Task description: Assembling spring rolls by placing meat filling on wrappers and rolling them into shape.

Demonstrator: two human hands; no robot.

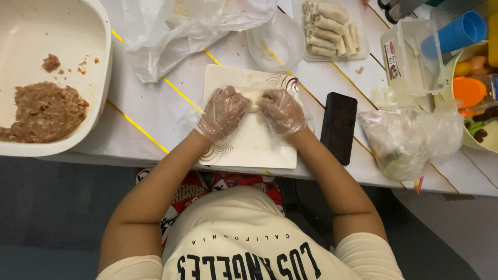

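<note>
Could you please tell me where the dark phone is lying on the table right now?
In the head view, the dark phone lies flat on the white table, just right of the square plate, between the right hand and a crumpled plastic bag.

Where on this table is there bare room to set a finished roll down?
Bare tabletop lies between the meat tub and the square plate, below the plastic bag. A narrower strip runs between the plate and the tray of rolls. Right of the black phone it is crowded with bags and containers.
</note>
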